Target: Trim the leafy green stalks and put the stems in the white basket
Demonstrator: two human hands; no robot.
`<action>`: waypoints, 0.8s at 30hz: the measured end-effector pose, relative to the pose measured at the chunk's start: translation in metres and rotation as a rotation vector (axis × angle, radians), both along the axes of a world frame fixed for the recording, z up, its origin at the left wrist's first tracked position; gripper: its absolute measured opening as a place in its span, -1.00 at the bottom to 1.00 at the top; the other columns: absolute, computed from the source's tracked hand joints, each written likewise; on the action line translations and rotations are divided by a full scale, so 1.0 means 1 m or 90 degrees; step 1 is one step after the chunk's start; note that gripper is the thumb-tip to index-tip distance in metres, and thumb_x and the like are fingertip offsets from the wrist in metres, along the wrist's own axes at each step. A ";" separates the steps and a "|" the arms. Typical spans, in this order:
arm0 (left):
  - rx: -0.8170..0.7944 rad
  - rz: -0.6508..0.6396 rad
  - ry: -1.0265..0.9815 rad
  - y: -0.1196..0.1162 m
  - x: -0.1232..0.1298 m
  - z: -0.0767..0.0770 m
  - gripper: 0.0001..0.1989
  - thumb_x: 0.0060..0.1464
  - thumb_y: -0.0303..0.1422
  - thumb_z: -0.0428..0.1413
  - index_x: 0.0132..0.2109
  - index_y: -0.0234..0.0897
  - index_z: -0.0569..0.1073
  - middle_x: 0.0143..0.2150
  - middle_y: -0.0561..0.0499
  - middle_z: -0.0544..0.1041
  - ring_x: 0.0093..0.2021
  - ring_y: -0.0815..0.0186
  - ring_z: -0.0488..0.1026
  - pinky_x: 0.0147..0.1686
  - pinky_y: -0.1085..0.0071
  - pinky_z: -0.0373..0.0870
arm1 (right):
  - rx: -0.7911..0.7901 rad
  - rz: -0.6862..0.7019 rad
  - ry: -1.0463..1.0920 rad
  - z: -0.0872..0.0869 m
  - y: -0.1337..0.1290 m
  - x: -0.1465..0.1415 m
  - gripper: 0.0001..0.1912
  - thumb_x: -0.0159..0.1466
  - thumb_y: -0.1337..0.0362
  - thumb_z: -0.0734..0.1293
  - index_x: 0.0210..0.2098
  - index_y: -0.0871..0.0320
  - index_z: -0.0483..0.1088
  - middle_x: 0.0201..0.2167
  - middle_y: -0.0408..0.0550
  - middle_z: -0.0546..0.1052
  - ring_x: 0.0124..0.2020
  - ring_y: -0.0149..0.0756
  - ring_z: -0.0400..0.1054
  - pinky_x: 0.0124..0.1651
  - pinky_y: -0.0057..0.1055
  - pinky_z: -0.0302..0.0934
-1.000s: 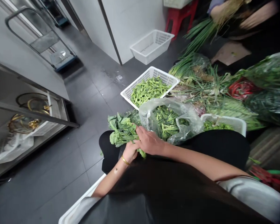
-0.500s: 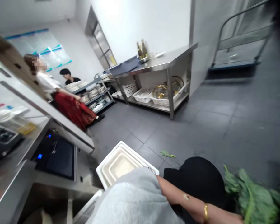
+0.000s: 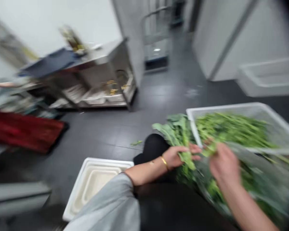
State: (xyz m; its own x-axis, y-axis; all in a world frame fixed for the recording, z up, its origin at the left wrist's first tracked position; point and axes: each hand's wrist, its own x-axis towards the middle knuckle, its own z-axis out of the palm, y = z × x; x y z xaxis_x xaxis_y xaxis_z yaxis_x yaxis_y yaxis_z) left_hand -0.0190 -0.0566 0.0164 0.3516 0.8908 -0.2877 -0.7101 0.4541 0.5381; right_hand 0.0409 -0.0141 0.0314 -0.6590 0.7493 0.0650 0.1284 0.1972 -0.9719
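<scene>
My left hand point(image 3: 177, 156), with a gold bracelet at the wrist, holds leafy green stalks point(image 3: 184, 134) above my knees, its fingers partly spread round them. Close beside it on the right, my right hand point(image 3: 223, 160) is closed on a light green piece point(image 3: 210, 148), blurred by motion. Behind both hands a white basket point(image 3: 231, 107) holds many thin green stems point(image 3: 233, 128). A clear plastic bag point(image 3: 267, 179) with more greens lies under and beside my right forearm.
Stacked white tubs point(image 3: 73, 199) stand on the floor at lower left. A steel table point(image 3: 106, 56) and a cart point(image 3: 156, 59) are further back. A person's red skirt point(image 3: 26, 130) shows at left. Another white bin point(image 3: 267, 78) is at right.
The view has swung to the right and down. Both hands, the basket of stems and the bag have come into view; the left arm was reaching toward greens at the lower right edge.
</scene>
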 end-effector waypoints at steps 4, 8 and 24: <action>-0.098 0.006 0.099 0.032 0.023 -0.003 -0.72 -0.28 -0.42 0.25 -0.31 -0.42 0.46 -0.38 -0.10 0.53 -0.38 0.29 0.49 -0.30 0.37 0.39 | -0.200 -0.443 0.132 -0.022 -0.015 0.083 -0.51 0.26 -0.15 0.15 -0.12 0.10 0.40 -0.49 -0.14 0.44 -0.58 -0.38 0.26 -0.57 -0.42 0.19; -0.096 0.042 0.174 0.035 0.042 -0.015 -0.68 -0.32 -0.41 0.23 -0.30 -0.41 0.43 -0.53 0.03 0.47 -0.56 0.35 0.42 -0.53 0.43 0.28 | -0.182 -0.493 0.111 -0.023 -0.003 0.107 -0.57 0.09 -0.13 0.32 -0.46 0.15 0.36 -0.57 -0.20 0.37 -0.55 -0.43 0.22 -0.47 -0.46 0.17; -0.086 -0.009 0.168 0.036 0.011 0.003 -0.70 -0.29 -0.40 0.23 -0.30 -0.43 0.44 -0.55 0.01 0.46 -0.58 0.37 0.41 -0.60 0.49 0.21 | -0.102 -0.278 -0.034 -0.003 -0.021 0.128 -0.57 0.11 -0.05 0.34 -0.20 0.13 0.39 -0.48 -0.09 0.49 -0.47 -0.28 0.35 -0.41 -0.35 0.21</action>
